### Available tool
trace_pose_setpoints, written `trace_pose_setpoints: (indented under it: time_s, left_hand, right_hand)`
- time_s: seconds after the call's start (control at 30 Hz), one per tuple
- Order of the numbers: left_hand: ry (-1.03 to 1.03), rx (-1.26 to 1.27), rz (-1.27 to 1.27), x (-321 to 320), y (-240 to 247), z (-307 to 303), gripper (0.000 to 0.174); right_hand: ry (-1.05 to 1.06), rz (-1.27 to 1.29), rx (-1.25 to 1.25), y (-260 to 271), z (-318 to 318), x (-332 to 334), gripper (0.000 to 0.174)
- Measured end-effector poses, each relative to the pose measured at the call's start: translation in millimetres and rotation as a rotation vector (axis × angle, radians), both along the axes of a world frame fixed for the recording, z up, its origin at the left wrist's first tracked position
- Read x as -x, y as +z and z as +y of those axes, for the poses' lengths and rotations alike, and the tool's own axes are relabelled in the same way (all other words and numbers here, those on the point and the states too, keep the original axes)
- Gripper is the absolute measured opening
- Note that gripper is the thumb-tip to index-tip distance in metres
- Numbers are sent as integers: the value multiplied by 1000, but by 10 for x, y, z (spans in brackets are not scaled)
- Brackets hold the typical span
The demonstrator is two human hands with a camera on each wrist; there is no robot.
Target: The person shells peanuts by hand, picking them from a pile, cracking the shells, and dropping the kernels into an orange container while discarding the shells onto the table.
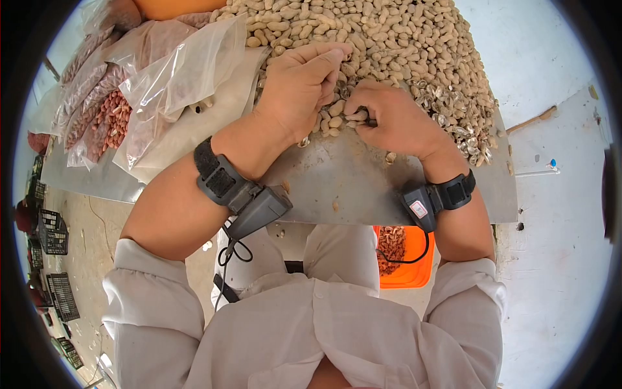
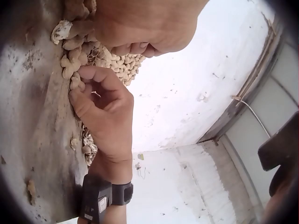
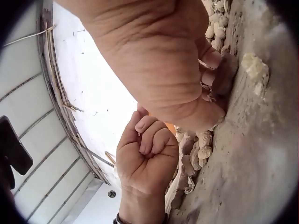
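In the head view, the left hand (image 1: 301,87) is raised over the near edge of the peanut pile (image 1: 402,39), thumb and forefinger together at a small dark reddish piece (image 1: 348,57), likely a kernel; its other fingers are curled. To its right, the right hand (image 1: 398,120) pinches an unshelled peanut (image 1: 357,117) low at the pile's edge. The left wrist view shows that peanut (image 2: 75,83) between thumb and forefinger of the right hand (image 2: 107,112). The right wrist view shows the left hand (image 3: 149,161) with curled fingers; the right hand (image 3: 154,65) hides most of its own grip.
Clear bags of reddish kernels (image 1: 113,120) lie on the metal table (image 1: 311,188) at the left. Empty shells (image 1: 440,120) lie along the pile's right front edge. Below the table, an orange container (image 1: 405,279) holds reddish bits. Black crates (image 1: 61,295) stand on the floor at far left.
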State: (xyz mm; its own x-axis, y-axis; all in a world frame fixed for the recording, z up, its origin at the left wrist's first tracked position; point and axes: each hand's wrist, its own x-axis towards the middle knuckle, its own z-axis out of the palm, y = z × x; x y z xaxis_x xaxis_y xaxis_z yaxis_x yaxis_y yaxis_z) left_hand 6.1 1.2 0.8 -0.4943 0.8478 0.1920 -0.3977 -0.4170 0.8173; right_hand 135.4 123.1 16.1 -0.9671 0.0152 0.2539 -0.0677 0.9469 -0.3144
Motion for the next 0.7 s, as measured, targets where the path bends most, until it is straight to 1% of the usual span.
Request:
trace_pose_setpoints:
  time_s: [0.27, 0.37, 0.47, 0.57, 0.67, 0.7]
  left_hand:
    - [10, 6, 16, -9, 8, -3, 20]
    - [14, 2, 15, -17, 11, -4, 21]
    - [20, 11, 24, -15, 12, 0, 21]
    - [16, 19, 19, -12, 12, -3, 21]
    - [8, 16, 7, -18, 15, -5, 21]
    - [4, 9, 3, -16, 11, -1, 21]
  right_hand:
    - [-17, 5, 229, 18, -12, 22, 11]
    - [39, 190, 75, -30, -48, 79, 13]
    - [62, 80, 1, -98, -4, 92, 16]
    - [77, 20, -13, -58, -7, 91, 18]
    - [80, 90, 1, -94, -6, 99, 19]
    - [77, 131, 20, -108, 8, 106, 17]
